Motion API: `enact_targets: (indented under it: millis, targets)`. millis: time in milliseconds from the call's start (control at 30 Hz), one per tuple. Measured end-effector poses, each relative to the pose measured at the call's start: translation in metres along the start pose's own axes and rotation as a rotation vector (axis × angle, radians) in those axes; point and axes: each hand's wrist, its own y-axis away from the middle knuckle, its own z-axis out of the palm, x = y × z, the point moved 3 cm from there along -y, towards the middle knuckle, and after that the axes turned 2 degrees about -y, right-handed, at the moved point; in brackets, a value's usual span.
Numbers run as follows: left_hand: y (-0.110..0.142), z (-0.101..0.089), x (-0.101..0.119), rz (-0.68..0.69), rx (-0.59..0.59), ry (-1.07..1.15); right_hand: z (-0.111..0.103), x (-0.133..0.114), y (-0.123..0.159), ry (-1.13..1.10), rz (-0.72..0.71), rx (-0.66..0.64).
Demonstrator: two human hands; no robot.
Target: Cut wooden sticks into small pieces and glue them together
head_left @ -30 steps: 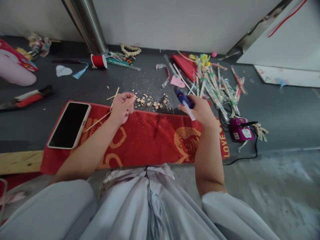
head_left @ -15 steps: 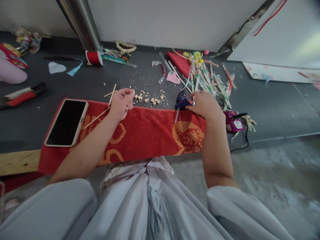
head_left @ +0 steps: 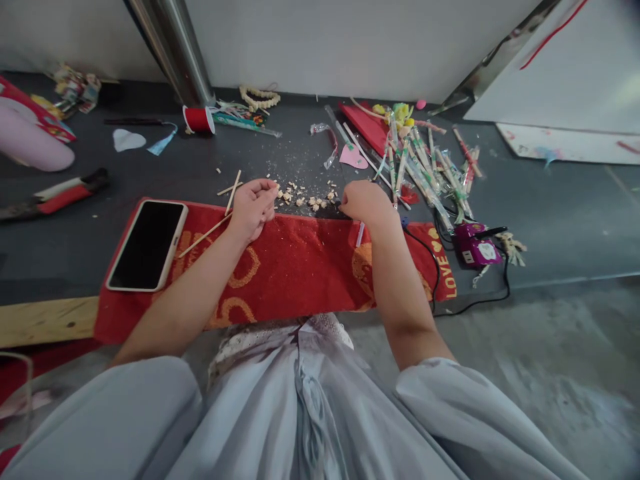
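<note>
My left hand [head_left: 254, 207] is closed in a pinch on a small pale wooden piece [head_left: 277, 188] at the fingertips. My right hand [head_left: 367, 200] is closed, fingers curled, around a dark corded tool [head_left: 339, 207]; my hand hides most of it. A black cord [head_left: 433, 252] runs from near that wrist to a purple box [head_left: 477, 245]. Between my hands several small carved pale pieces [head_left: 314, 202] lie among crumbs and dust. Thin wooden sticks [head_left: 206, 235] lie beside my left hand, and the red towel [head_left: 300, 267] spreads under both wrists.
A phone [head_left: 147, 245] rests on the towel's left part. Red-handled pliers [head_left: 63, 197] and a red spool [head_left: 198, 120] lie farther left and back. Wrapped sticks [head_left: 425, 167] heap up at the back right. A metal post [head_left: 173, 50] rises behind.
My right hand has moved left from beside the dark blue item and closed, nearer to the carved pieces. My left hand keeps its pinch. The whole view has shifted slightly.
</note>
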Motion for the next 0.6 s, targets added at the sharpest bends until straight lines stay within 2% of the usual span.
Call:
enact_targets:
  millis: [233,333,433,533,600]
  targets:
    - [0.002,0.001,-0.001,-0.028,-0.014,-0.030,0.008,0.000,-0.006,-0.003,-0.025,0.016]
    - [0.002,0.001,-0.001,-0.017,-0.033,-0.025,0.007,0.000,-0.006,-0.082,-0.086,0.091]
    - [0.004,0.002,-0.002,-0.045,-0.082,-0.049,0.001,-0.010,-0.002,-0.320,-0.275,0.220]
    - [0.009,0.006,-0.002,-0.133,-0.187,-0.072,-0.007,-0.029,0.007,-0.585,-0.550,0.357]
    - [0.013,0.009,-0.001,-0.190,-0.254,-0.063,-0.010,-0.041,0.014,-0.690,-0.679,0.444]
